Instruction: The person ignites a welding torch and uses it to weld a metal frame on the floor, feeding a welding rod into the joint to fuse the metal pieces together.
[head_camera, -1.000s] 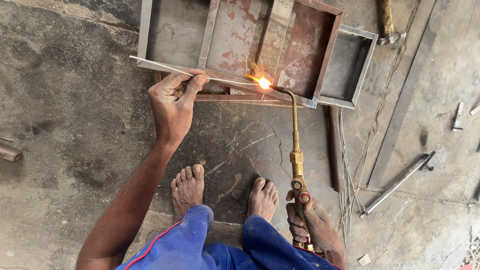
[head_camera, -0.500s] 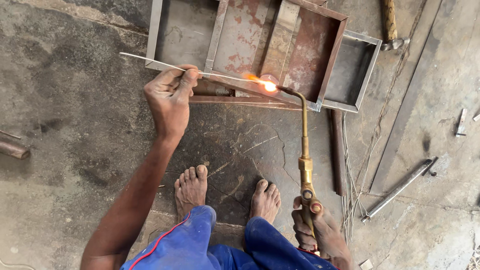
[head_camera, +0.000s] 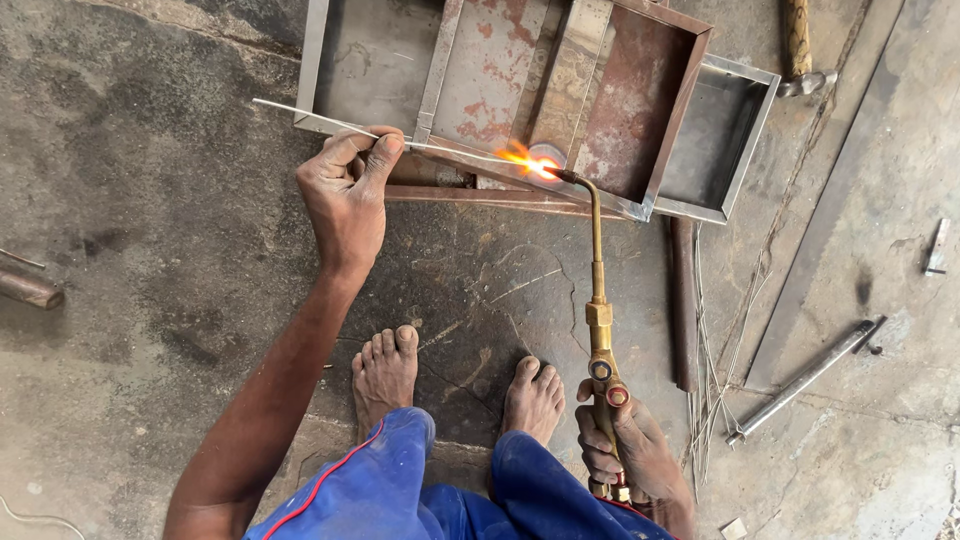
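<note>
Item: brazing at rusty rectangular steel frame (head_camera: 640, 90) on concrete floor (head_camera: 150, 250).
I see left hand (head_camera: 345, 195) pinching thin grey filler rod (head_camera: 450, 150); right hand (head_camera: 630, 450) clamped around brass gas torch (head_camera: 598, 300), flame (head_camera: 525, 160) touching frame's near rail.

No packages, no labels, no signs, no screens in view

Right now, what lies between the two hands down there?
In the head view, bare stained concrete floor and the person's two bare feet lie between the left hand, pinching a thin filler rod, and the right hand, gripping the brass torch.
</note>
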